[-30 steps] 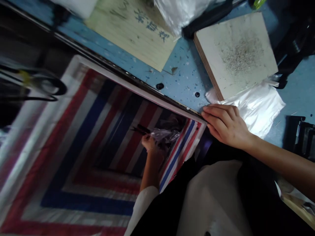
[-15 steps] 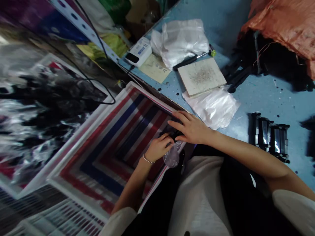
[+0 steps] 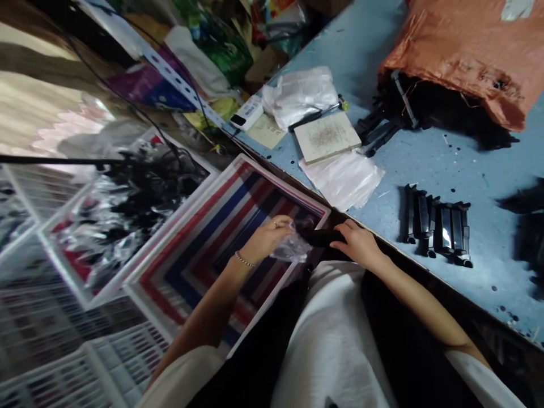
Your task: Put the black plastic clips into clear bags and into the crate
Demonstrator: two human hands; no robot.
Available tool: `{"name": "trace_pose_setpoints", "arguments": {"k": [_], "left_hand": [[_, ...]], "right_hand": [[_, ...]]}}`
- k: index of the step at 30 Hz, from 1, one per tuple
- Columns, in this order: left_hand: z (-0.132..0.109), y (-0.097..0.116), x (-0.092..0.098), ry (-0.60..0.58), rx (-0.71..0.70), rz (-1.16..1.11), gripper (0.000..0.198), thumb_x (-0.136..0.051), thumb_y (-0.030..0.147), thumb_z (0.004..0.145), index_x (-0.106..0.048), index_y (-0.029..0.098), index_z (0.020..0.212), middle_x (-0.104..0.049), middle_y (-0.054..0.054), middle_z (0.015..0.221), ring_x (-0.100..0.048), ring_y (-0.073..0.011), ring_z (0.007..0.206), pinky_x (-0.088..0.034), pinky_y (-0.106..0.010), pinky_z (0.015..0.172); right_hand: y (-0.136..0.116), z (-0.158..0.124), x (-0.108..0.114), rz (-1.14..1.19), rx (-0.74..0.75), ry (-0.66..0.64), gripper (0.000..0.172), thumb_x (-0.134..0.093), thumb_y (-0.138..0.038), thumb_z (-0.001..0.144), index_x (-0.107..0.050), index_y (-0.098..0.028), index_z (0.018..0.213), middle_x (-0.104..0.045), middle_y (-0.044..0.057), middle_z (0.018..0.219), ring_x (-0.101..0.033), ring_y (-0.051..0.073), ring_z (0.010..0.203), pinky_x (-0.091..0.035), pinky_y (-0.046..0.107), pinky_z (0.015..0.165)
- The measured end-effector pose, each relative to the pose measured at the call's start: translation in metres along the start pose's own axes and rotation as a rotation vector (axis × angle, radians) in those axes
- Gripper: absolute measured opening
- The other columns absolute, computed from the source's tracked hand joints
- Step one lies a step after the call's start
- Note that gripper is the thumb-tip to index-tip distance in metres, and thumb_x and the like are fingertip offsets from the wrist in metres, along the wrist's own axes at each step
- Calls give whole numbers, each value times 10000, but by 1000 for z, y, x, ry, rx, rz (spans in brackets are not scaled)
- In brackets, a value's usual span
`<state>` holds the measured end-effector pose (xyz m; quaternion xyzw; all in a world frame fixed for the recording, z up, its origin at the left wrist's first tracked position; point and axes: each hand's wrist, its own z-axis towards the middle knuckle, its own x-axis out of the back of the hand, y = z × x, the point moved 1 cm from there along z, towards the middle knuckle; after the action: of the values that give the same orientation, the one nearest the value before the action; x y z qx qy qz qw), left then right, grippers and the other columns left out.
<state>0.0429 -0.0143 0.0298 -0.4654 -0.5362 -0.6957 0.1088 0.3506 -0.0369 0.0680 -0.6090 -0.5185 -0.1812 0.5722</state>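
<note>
Near frame centre, left hand (image 3: 267,241) pinches clear bag (image 3: 294,248); right hand (image 3: 360,245) clamped on end of black part (image 3: 321,238). Part spans between hands; whether inside bag, cannot tell. Striped crate liner (image 3: 187,277) left of centre.

No wording legible anywhere in view: yellow card (image 3: 267,133) on blue bench (image 3: 480,153), lying between white box (image 3: 247,113) and board (image 3: 327,136), bears small dark marks, apparently handwritten, too small and soft to read. White box carries blue print on its pale face, next to a dark end; letters or numbers cannot be made out. Orange bag (image 3: 463,45) has a pale patch (image 3: 516,9), possibly a label, at the upper frame edge, any lettering on it unreadable; packets (image 3: 283,22) at back, brightly coloured, likewise too blurred for brand or text.
</note>
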Motion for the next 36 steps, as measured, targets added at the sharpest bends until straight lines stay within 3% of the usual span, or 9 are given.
{"name": "trace_pose_setpoints", "arguments": {"k": [6,11,14,17,20,23,26,30,36], "left_hand": [[3,-2,-5,42,-4,-114,280,-486,269,954,-759,216,928,-581,-98,1433,-585,-250,1309,-515,-466,1117],[6,1,-20,162,-47,-7,247,-490,157,912,-726,192,847,-522,-91,1481,-521,-244,1346,-512,-462,1105],[3,-1,-25,187,22,135,256,-524,104,852,-746,221,801,-634,-59,1300,-599,-209,1130,-545,-409,1022],[-2,-2,-30,175,69,110,272,-503,94,845,-746,210,802,-674,-54,1198,-647,-166,966,-562,-339,950],[-6,2,-33,241,108,27,245,-517,116,846,-739,212,809,-705,-52,1163,-669,-187,1045,-558,-349,975],[-6,7,-37,296,138,-26,213,-531,139,855,-720,219,800,-727,-44,1163,-675,-197,1095,-541,-386,1025],[-2,12,-43,309,129,-69,187,-537,141,857,-694,215,787,-726,-48,1214,-677,-201,1130,-532,-405,1047],[7,16,-50,305,129,-65,182,-546,126,847,-676,218,759,-708,-55,1277,-677,-205,1162,-536,-414,1053],[18,36,-48,273,90,-95,165,-553,137,871,-659,219,775,-673,-70,1344,-642,-209,1242,-513,-443,1096]], "right_hand": [[17,-19,-11,313,-106,194,351,-693,-386,895,-667,-195,1188,-677,91,1128,-678,240,1021,-513,362,887],[20,-14,-32,587,-123,7,259,-725,-379,852,-729,-173,1009,-718,59,968,-677,206,894,-504,307,792],[22,-13,-41,627,-200,31,296,-725,-405,842,-725,-160,1008,-718,71,984,-672,211,913,-511,301,783],[23,-11,-48,779,-225,-44,335,-713,-447,840,-706,-169,1027,-708,51,947,-666,164,763,-523,257,647],[27,-6,-56,939,-313,-125,348,-736,-446,813,-685,-164,1012,-681,28,876,-600,104,564,-492,223,493],[30,-2,-62,1077,-370,-163,329,-754,-438,802,-677,-156,954,-651,15,817,-593,100,558,-515,222,487],[31,-6,-59,969,-354,-142,302,-722,-418,848,-678,-153,983,-659,36,886,-616,108,587,-529,233,522],[29,-26,-43,576,-289,104,329,-687,-380,894,-665,-153,1131,-644,95,1100,-668,144,764,-548,259,657],[30,-33,-55,782,-272,43,308,-700,-422,878,-690,-163,1044,-649,78,1032,-661,161,749,-558,283,659]]}}
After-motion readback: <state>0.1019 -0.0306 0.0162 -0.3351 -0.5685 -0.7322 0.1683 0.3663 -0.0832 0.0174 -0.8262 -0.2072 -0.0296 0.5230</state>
